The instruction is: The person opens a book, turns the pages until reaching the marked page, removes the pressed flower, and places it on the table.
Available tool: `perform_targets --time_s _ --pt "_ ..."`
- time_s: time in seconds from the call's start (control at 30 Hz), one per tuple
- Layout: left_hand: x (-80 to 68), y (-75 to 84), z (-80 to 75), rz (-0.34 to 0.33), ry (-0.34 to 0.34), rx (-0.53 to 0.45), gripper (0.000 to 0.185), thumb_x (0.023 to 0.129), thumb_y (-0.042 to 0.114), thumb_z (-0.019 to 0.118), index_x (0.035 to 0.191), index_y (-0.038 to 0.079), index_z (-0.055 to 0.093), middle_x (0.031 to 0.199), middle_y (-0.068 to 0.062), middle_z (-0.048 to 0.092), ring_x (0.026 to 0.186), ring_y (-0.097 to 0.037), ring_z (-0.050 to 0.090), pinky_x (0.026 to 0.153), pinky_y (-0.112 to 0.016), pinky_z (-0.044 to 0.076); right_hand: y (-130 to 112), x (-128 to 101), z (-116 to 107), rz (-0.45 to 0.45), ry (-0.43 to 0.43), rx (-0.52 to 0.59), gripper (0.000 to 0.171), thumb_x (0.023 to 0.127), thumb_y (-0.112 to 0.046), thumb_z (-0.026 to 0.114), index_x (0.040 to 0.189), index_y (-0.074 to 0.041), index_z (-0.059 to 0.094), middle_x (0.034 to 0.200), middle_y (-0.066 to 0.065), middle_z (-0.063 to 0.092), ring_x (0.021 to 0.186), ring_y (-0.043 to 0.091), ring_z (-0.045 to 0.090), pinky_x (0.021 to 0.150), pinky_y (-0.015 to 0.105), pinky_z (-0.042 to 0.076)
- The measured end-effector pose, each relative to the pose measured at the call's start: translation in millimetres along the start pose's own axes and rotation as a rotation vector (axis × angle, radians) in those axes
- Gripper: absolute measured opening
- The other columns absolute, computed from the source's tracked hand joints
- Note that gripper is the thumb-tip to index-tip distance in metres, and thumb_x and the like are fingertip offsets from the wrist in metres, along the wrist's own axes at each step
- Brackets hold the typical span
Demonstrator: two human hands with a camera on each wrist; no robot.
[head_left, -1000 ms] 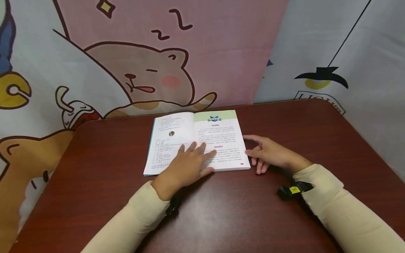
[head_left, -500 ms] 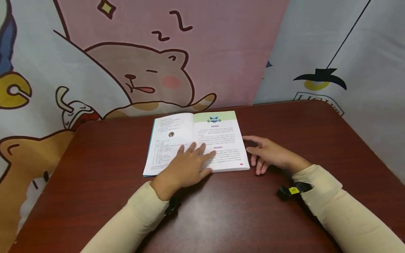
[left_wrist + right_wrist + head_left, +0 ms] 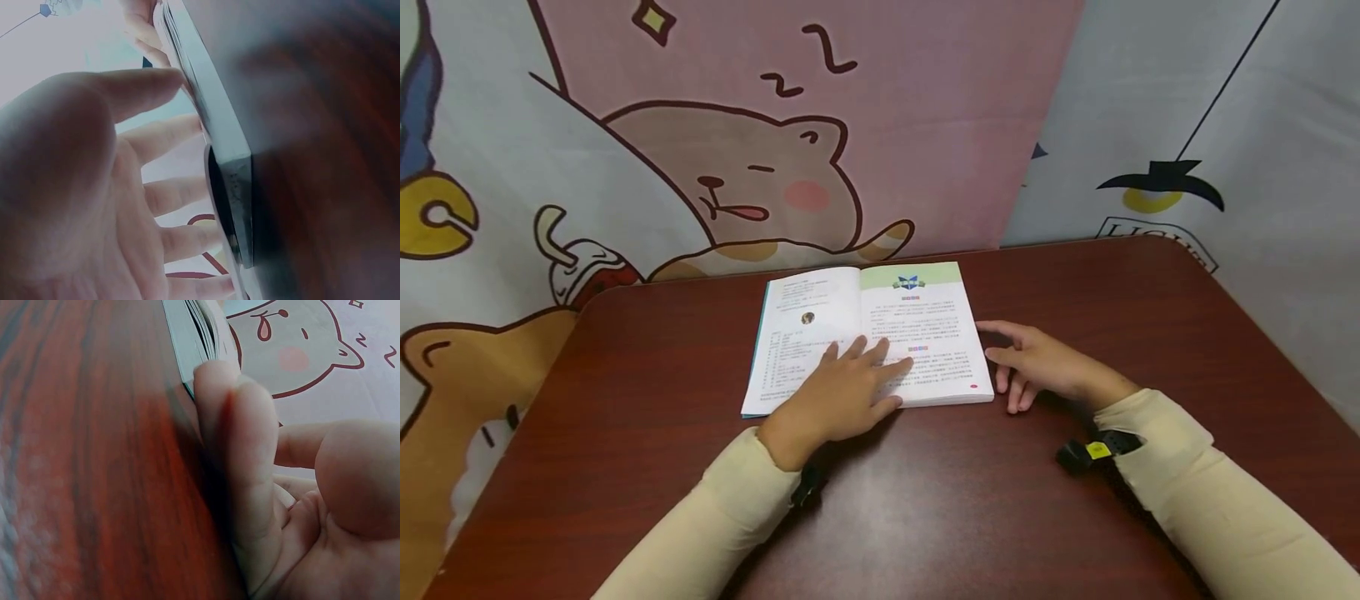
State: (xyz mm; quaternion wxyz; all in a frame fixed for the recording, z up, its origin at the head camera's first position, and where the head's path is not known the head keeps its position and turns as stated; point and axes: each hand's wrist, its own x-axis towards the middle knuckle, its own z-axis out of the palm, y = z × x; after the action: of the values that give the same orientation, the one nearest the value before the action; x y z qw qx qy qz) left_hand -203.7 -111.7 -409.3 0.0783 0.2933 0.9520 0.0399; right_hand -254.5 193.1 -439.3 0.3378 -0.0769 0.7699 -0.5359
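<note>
An open book point(image 3: 865, 333) with printed white pages and a green band at the top right lies flat on the dark red table point(image 3: 925, 500). My left hand point(image 3: 842, 392) lies flat on the lower middle of the pages, fingers spread and straight. My right hand point(image 3: 1037, 367) rests on the table at the book's right edge, fingers relaxed and touching the page edge. The left wrist view has the left hand point(image 3: 94, 187) against the book's edge point(image 3: 219, 144). In the right wrist view the right hand's fingers point(image 3: 244, 462) lie by the book's corner point(image 3: 194, 337).
A cartoon-printed cloth backdrop point(image 3: 737, 167) hangs right behind the table's far edge. A grey printed cloth point(image 3: 1225, 167) closes the right side. Bare tabletop lies to the left, right and front of the book. Small black devices sit at both wrists.
</note>
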Motion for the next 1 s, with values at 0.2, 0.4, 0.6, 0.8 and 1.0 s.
perform_targets --time_s 0.2,0.4,0.6,0.8,1.0 --pt "-0.5 -0.2 -0.7 0.007 -0.001 0.007 0.052 0.101 0.045 0.052 0.151 0.032 0.045 0.158 -0.011 0.041 0.146 -0.039 0.036 0.113 -0.066 0.029 0.3 -0.2 0.3 -0.003 0.001 -0.004 0.061 0.107 -0.022 0.046 0.16 -0.018 0.017 0.074 0.013 0.063 0.054 0.027 0.069 0.053 0.043 0.058" --pt "-1.3 0.3 -2.2 0.029 0.012 0.004 0.051 0.101 0.045 0.052 0.15 0.03 0.047 0.157 -0.009 0.043 0.145 -0.04 0.039 0.112 -0.067 0.031 1.1 -0.4 0.5 0.004 0.008 -0.002 0.061 0.107 -0.021 0.046 0.16 -0.019 0.016 0.074 0.013 0.063 0.053 0.028 0.069 0.053 0.043 0.058" --pt "-1.6 0.2 -3.8 0.027 0.012 -0.002 0.051 0.102 0.044 0.051 0.15 0.03 0.047 0.158 -0.008 0.043 0.145 -0.04 0.038 0.112 -0.067 0.031 0.4 -0.5 0.5 0.0 0.005 0.001 0.061 0.107 -0.022 0.045 0.16 -0.018 0.016 0.074 0.013 0.062 0.053 0.026 0.069 0.053 0.043 0.058" --pt "-2.0 -1.1 -2.9 0.046 0.027 -0.008 0.048 0.103 0.04 0.05 0.149 0.028 0.049 0.157 -0.011 0.043 0.144 -0.041 0.04 0.111 -0.067 0.031 0.3 0.8 -0.6 0.006 0.0 0.014 0.061 0.106 -0.022 0.046 0.16 -0.019 0.017 0.074 0.013 0.062 0.053 0.026 0.068 0.053 0.043 0.058" --pt "-1.2 -1.4 -2.5 0.094 0.05 0.004 0.046 0.103 0.037 0.054 0.147 0.025 0.052 0.155 -0.01 0.047 0.14 -0.044 0.044 0.11 -0.066 0.035 -0.2 0.5 -0.8 0.006 0.006 0.003 0.062 0.106 -0.022 0.046 0.16 -0.019 0.016 0.073 0.013 0.062 0.053 0.026 0.069 0.053 0.044 0.058"
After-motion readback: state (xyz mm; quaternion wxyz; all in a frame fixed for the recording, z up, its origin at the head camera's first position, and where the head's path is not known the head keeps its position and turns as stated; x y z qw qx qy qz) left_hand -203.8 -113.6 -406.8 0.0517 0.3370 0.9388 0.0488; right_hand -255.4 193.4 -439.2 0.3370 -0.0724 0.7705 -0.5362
